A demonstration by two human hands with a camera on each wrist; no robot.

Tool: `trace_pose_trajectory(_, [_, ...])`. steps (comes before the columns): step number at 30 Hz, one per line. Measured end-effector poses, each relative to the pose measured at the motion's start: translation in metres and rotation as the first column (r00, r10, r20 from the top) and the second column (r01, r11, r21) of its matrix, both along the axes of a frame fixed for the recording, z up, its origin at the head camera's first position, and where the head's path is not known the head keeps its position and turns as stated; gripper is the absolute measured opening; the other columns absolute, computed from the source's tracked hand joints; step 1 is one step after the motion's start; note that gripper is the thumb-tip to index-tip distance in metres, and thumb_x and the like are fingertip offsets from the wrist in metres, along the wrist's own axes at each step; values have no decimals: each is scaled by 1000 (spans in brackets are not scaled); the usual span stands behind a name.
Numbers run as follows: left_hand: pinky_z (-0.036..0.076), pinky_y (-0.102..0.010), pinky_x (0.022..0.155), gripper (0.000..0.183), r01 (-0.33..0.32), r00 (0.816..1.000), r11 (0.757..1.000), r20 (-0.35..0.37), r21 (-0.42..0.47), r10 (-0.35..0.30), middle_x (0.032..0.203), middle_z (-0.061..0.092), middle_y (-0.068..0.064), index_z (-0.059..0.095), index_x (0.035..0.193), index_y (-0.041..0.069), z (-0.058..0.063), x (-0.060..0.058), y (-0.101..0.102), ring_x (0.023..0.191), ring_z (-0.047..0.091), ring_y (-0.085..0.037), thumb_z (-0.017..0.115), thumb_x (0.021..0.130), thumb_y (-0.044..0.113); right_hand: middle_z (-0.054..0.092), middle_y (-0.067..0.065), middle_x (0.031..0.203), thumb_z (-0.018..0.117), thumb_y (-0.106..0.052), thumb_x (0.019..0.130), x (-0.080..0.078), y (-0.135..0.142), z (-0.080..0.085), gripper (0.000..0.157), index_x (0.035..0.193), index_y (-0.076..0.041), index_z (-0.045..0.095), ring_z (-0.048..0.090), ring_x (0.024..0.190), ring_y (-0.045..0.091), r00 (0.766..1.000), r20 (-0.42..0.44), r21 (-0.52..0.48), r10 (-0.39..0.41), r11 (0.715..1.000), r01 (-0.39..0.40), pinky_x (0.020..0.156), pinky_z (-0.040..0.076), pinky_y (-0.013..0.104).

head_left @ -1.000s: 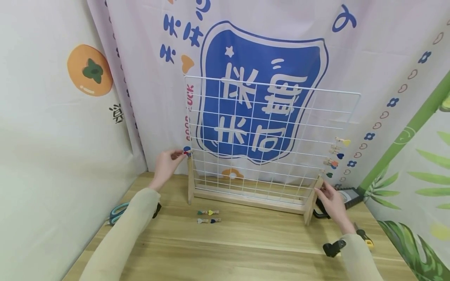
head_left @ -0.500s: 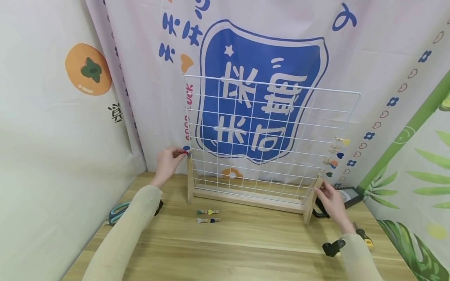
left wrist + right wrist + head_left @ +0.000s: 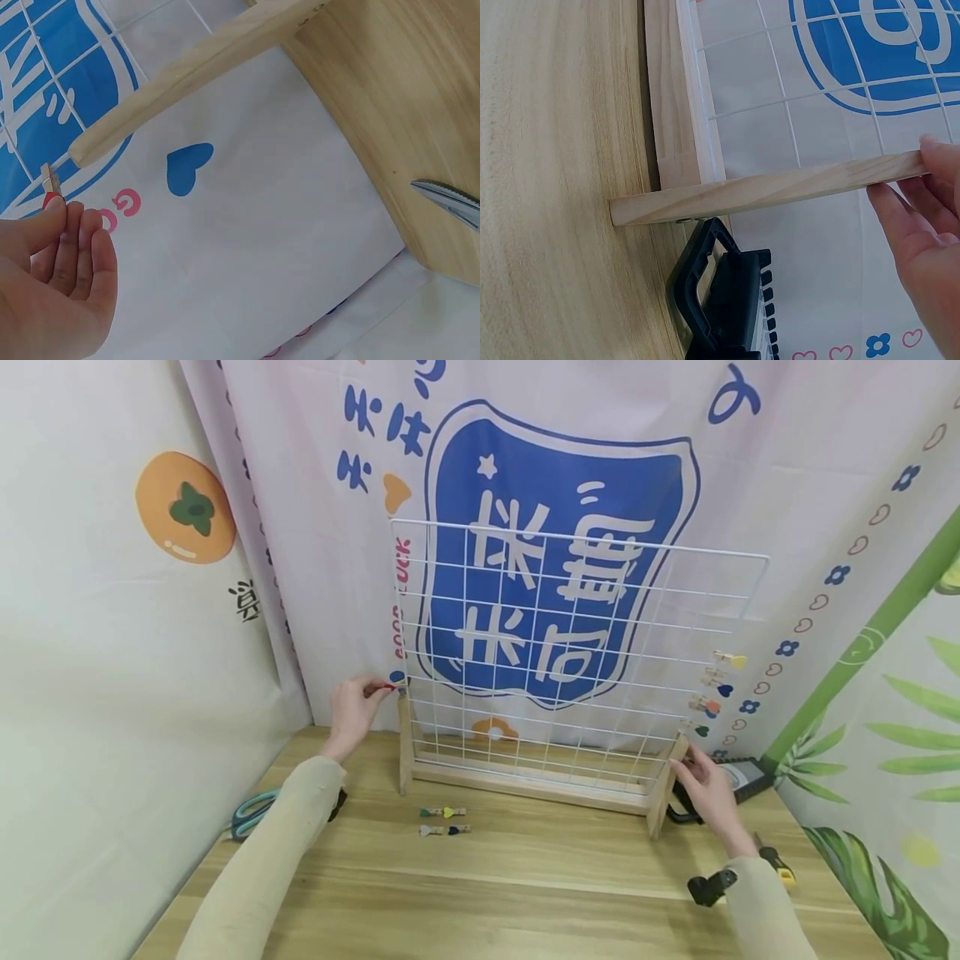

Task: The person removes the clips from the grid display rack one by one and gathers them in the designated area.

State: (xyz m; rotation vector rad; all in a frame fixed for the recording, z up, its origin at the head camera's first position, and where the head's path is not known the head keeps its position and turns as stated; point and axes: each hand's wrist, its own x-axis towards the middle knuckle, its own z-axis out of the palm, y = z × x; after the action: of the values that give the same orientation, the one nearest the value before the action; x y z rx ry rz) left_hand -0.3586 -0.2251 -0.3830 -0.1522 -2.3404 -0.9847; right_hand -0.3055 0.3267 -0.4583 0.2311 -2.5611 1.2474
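My left hand [image 3: 352, 714] pinches a small wooden clothespin [image 3: 51, 180] with a red heart between thumb and forefinger. The pin's wooden end is at the left edge wire of a white wire grid [image 3: 540, 535], just above the left wooden upright [image 3: 407, 743]; whether it is clipped on, I cannot tell. On the other side, my right hand [image 3: 708, 789] grips the top of the right wooden upright [image 3: 780, 187]. Several heart clothespins [image 3: 729, 660] hang along the grid's right edge. In front of the stand, several more clothespins [image 3: 453, 812] lie on the table in two rows.
Teal-handled scissors [image 3: 251, 814] lie at the table's left edge. A black object with a loop handle [image 3: 705, 292] stands behind the right upright. A yellow and black screwdriver [image 3: 777, 867] lies near the right forearm. A printed curtain hangs behind.
My left hand has shifted very slightly while pinching the red-heart clothespin at the grid's left edge. My right hand keeps its grip on the upright, and the stand looks unmoved.
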Motion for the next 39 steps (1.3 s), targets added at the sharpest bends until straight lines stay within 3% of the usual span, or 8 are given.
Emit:
trace_pose_trajectory(8, [55,-41,69,14,7,1000,1000,-15,-15,-7,93,75,-24,74,98,-5,-3,8,-8,78,72,-35,69,92,7,40,36,148,49,-29,105,-1,0,0,64,152,6,26,44,132,51,1000,11,1,-7,1000,7,79,33,-8])
trace_pose_trajectory(12, [52,-30,64,13,21,1000,999,-23,-41,-22,90,76,-22,75,96,-3,-8,14,-11,76,72,-33,71,91,8,41,37,146,49,-27,105,-4,1,-1,63,153,6,25,46,130,50,1000,2,-1,3,1000,-3,79,35,-8])
trace_pose_trajectory(15, [49,-22,61,13,49,999,998,11,-46,-48,90,76,-19,76,96,-1,-15,19,-11,76,72,-30,71,91,10,42,36,146,49,-27,105,-5,2,-1,63,153,5,25,47,130,49,1000,0,-5,9,1000,-9,80,36,-7])
trace_pose_trajectory(18, [52,-22,63,14,77,996,996,57,-50,-74,91,77,-18,76,98,0,-25,26,-7,78,72,-28,71,91,10,42,35,147,49,-28,105,-5,3,-1,62,153,4,25,48,130,47,1000,0,-6,5,1000,-5,80,35,-7])
trace_pose_trajectory(23, [58,-33,68,14,99,989,993,115,-62,-92,91,77,-16,76,99,2,-46,39,5,78,73,-27,73,89,11,43,35,146,49,-27,105,-6,4,-2,61,153,4,26,49,129,47,1000,-7,9,-6,1000,6,79,34,-7])
trace_pose_trajectory(26, [58,-30,67,13,138,981,988,146,-63,-128,91,77,-14,76,98,3,-61,47,12,76,72,-22,73,88,10,44,35,145,49,-26,105,-6,4,-3,61,153,4,27,50,128,47,1000,-14,15,-7,1000,7,79,34,-7])
trace_pose_trajectory(34, [54,-17,62,8,276,939,961,217,-12,-267,88,77,-14,74,93,2,-98,73,35,72,71,-23,73,86,3,43,34,146,49,-28,105,-5,3,-2,61,153,3,27,49,128,47,1000,-5,6,-6,1000,6,79,37,-7])
trace_pose_trajectory(39, [54,-16,63,8,344,905,938,255,33,-341,89,77,-14,74,93,1,-118,91,51,73,71,-23,72,85,0,41,35,148,49,-28,105,-4,3,-2,62,153,3,26,48,129,48,1000,-2,7,-2,1000,2,79,36,-7])
